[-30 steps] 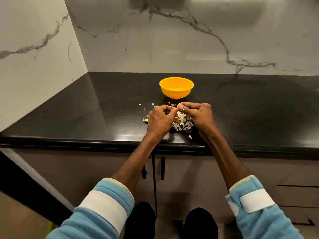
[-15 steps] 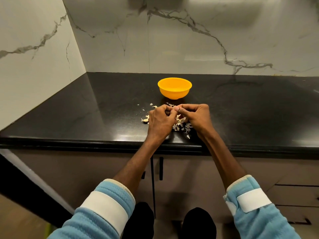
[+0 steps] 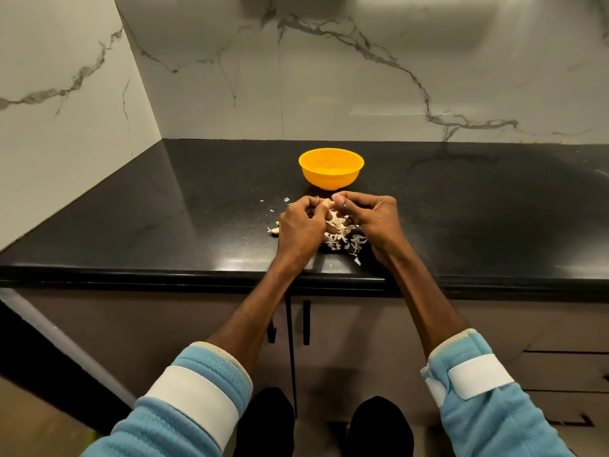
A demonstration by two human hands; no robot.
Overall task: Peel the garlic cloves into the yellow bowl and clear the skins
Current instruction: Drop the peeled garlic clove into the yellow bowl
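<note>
Both hands meet over the front of the black tabletop, knuckles up and fingers curled. The left hand and the right hand each pinch the same clove between thumb and fingertips. The clove is held above the tabletop, just in front of the bowl. Only a small pale pink patch of it shows between the fingertips. So little is visible that its long axis and the way it points cannot be told.

Below and between the hands lies a loose heap of papery white skins. A few flakes are scattered toward the front edge and toward the bowl. A second, loose clove lies on the tabletop just left of the left hand, with its long axis roughly left to right.

The yellow bowl stands upright, near the fingertips but apart from them. Its near rim hides the bottom, so its contents cannot be told.

The tabletop is dark, polished stone that reflects the light and fills a corner. White marble-patterned walls with grey veins rise behind it and to the left. Under the front edge are brown cabinet doors with slim black handles. The person's forearms wear light blue sleeves with white straps.
</note>
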